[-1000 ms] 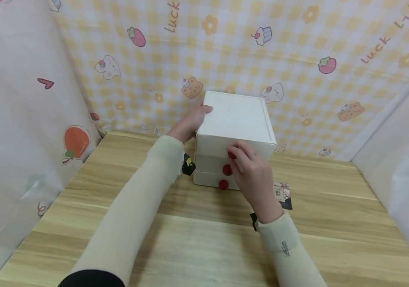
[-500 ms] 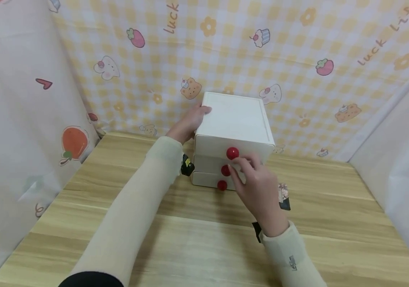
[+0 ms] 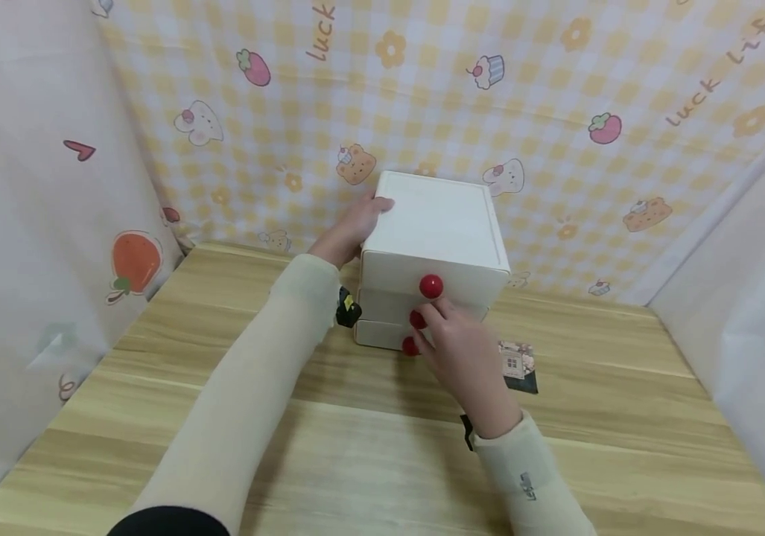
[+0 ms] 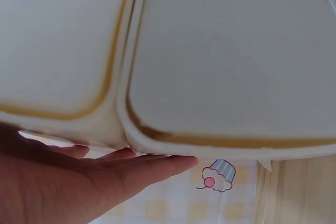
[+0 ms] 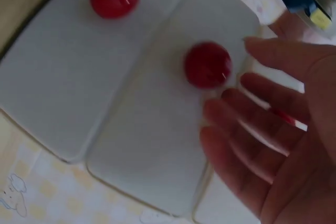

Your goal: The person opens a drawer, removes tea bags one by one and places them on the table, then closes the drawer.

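A white drawer box [image 3: 436, 219] with three stacked drawers stands against the cloth. On its front are a top red knob [image 3: 431, 286], a middle red knob [image 3: 418, 319] and a bottom red knob [image 3: 410, 346]. My left hand [image 3: 358, 223] rests on the box's left side, thumb over the top edge. Its straight fingers [image 4: 157, 170] lie along the white wall in the left wrist view. My right hand [image 3: 465, 357] is at the middle knob. In the right wrist view, its loosely bent fingers and thumb stand apart around that knob [image 5: 207, 64].
A small printed card [image 3: 519, 366] lies on the wooden table [image 3: 355, 461], right of the box. Yellow-checked cloth [image 3: 543, 149] hangs right behind the box, and white cloth walls [image 3: 40, 193] close off the sides.
My right hand has left the top knob and moved down to the middle knob, leaving the top one uncovered. The left hand stays on the box's side.
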`<action>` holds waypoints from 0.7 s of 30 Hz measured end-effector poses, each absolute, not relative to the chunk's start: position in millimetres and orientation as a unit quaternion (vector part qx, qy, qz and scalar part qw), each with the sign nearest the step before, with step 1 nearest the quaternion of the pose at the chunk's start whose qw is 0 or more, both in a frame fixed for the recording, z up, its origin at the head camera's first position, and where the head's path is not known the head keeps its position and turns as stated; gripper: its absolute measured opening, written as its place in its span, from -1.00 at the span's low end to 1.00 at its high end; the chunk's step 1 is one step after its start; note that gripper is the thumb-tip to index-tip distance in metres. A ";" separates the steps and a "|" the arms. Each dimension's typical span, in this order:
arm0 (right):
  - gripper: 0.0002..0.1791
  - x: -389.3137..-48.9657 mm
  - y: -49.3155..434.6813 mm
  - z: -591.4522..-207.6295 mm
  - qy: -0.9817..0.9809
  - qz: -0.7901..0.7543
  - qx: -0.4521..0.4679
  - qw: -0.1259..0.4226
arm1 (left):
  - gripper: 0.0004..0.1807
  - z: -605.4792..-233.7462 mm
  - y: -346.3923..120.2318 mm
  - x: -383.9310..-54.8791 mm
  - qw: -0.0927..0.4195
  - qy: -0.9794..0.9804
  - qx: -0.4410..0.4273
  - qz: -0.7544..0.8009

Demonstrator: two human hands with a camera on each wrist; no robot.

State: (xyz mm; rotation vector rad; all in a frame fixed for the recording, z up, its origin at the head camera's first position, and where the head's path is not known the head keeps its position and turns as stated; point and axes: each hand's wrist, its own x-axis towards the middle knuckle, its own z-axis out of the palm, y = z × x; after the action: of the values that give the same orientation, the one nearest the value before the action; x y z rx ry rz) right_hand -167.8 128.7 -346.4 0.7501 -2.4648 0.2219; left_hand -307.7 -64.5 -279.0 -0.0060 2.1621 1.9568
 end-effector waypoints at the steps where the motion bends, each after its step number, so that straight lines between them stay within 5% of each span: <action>1: -0.75 -168.2 126.9 -348.6 -0.920 0.085 0.274 0.268 | -0.39 -278.7 -64.9 -307.4 0.112 0.737 -0.004 0.667; 21: -0.70 -174.5 103.6 -377.5 -0.945 0.078 0.174 0.266 | -0.37 -278.0 -64.5 -307.1 0.109 0.750 -0.009 0.652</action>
State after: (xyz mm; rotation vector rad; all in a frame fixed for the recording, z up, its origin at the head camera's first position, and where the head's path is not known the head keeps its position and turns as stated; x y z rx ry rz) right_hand -174.5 103.6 -377.5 0.4709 -2.5517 0.2096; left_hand -307.1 -64.5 -278.0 -0.0277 2.2048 1.9182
